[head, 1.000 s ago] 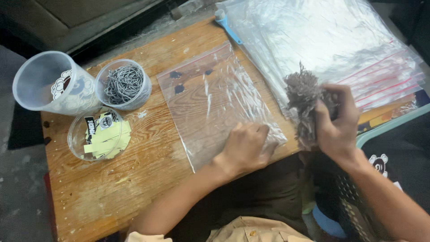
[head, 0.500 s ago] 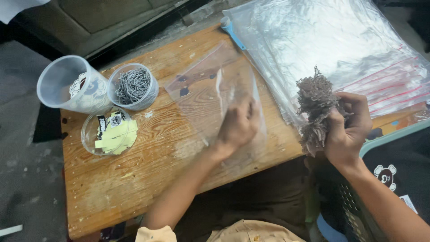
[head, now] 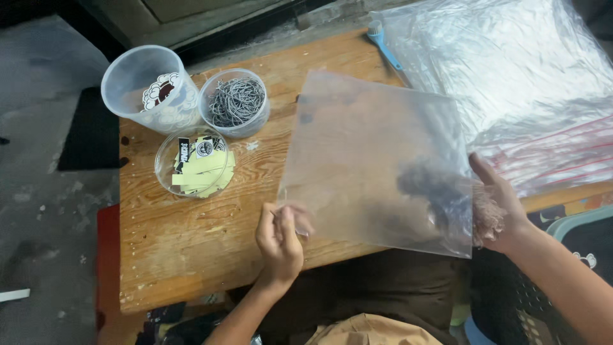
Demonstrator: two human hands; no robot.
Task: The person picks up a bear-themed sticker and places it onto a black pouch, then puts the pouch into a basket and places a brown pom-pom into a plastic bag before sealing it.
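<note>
My left hand (head: 280, 235) pinches the lower left corner of a clear plastic bag (head: 377, 153), which is lifted off the wooden table (head: 185, 249) and spread wide. My right hand (head: 497, 206) grips a brown-grey fuzzy bundle (head: 434, 191) at the bag's lower right edge. The bundle shows as a blurred dark patch through the plastic. Whether the bundle is inside the bag or behind it I cannot tell.
At the back left of the table stand a tall clear cup (head: 150, 86), a smaller cup of grey chain or cord (head: 237, 102) and a round dish of yellow paper tags (head: 195, 167). A pile of clear bags (head: 511, 83) covers the right side. A basket (head: 575, 236) stands at right.
My left hand has lifted the clear bag off the table and spread it out. My right hand has brought the fuzzy bundle down to the bag's right edge.
</note>
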